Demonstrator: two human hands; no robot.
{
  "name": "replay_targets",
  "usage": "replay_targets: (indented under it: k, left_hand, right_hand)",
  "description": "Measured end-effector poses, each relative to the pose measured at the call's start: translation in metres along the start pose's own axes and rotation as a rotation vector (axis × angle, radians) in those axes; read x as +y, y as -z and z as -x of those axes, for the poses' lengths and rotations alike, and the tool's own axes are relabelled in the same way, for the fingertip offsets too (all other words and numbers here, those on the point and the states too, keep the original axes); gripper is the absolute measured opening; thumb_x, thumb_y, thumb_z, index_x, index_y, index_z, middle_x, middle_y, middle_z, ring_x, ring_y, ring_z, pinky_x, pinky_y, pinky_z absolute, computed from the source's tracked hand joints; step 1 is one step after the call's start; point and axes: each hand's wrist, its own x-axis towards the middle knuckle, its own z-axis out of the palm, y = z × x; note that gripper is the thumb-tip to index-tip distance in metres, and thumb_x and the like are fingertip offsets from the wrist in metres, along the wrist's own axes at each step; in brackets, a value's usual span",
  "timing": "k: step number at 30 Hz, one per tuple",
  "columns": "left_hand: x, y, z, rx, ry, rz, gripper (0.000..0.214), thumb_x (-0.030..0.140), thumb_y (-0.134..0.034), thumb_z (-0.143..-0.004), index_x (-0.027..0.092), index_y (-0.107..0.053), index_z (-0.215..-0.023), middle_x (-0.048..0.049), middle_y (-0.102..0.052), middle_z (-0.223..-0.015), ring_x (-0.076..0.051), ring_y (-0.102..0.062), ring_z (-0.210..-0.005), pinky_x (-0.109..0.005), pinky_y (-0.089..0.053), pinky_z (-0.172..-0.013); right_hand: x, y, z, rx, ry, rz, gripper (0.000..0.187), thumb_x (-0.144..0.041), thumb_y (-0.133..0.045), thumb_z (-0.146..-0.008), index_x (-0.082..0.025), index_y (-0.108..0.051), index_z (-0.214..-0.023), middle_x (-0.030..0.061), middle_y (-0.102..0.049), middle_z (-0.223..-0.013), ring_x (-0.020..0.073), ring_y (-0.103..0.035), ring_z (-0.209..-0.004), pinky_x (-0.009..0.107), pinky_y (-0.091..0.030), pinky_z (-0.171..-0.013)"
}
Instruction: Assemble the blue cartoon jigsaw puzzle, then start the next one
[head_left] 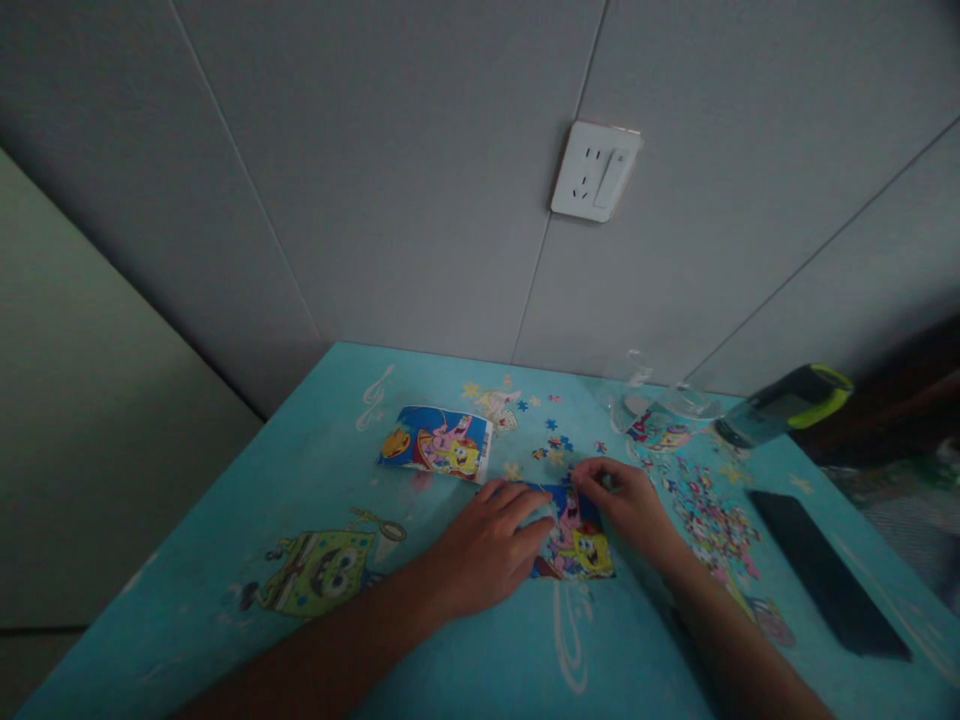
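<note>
A: Nearest the camera?

B: Two bare forearms, stretched in from the bottom edge across a turquoise surface (247, 520). Off to the left, a yellow cartoon print (319, 572) on the cloth itself. Off to the right, a dark phone (825, 575), lying flat and well apart from both hands.

A: And the left hand (487, 548)?

B: Lay open, palm down, fingers spread, pressed on the left edge of the part-built puzzle (579, 548).

A: Right hand (628, 500)?

B: Rested at the puzzle's upper right corner, fingertips drawn together against the top edge. Pinched on a piece or not: too small and too dim to tell.

A: Puzzle's place?

B: Flat on the surface, between the two hands, touched by both.

A: Further out?

B: Loose pieces (709, 520) heaped just right of the right hand, a few more scattered beyond the puzzle. To the left and behind, a picture card (439, 443) with the same cartoon, lying flat, apart from the hands.

A: At the back?

B: A clear bag (660, 400) near the far edge, beside it a bottle (787, 402) with a yellow-green cap, tipped on its side. Above, on the grey wall (375, 200), a white wall socket (596, 170).
</note>
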Motion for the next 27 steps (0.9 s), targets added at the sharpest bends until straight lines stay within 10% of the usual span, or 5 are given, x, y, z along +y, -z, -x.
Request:
replay_targets:
  k: [6,14,27]
  left_hand:
    - [-0.004,-0.004,0.001,0.023,-0.049,-0.044,0.013,0.023,-0.054,-0.098,0.017,-0.065,-0.100,-0.0076,-0.063,-0.118,-0.025,-0.053,-0.116,-0.044,-0.040,-0.102]
    - [-0.011,0.003,-0.001,0.027,-0.014,-0.130,0.010,0.021,-0.056,-0.095,0.017,-0.065,-0.092,-0.0060,-0.064,-0.103,-0.023,-0.056,-0.106,-0.042,-0.039,-0.098]
    - [-0.012,0.006,-0.001,0.012,0.060,-0.141,0.017,0.026,-0.053,-0.097,0.016,-0.067,-0.099,-0.0094,-0.065,-0.104,-0.025,-0.054,-0.106,-0.044,-0.037,-0.098]
  right_hand:
    - [-0.014,-0.005,-0.059,-0.116,0.171,0.354,0.027,-0.039,-0.056,-0.094,-0.020,-0.075,-0.094,0.0032,-0.075,-0.087,0.0176,-0.067,-0.079,0.026,-0.050,-0.074]
    - [0.014,0.018,-0.155,0.019,0.013,0.584,0.032,-0.038,-0.066,-0.087,-0.013,-0.075,-0.104,0.0153,-0.075,-0.102,0.0255,-0.068,-0.092,0.033,-0.047,-0.085]
    - [0.030,0.015,-0.178,0.044,-0.099,0.524,0.027,-0.040,-0.074,-0.076,-0.013,-0.074,-0.075,0.0070,-0.068,-0.065,0.0175,-0.059,-0.062,0.028,-0.043,-0.062]
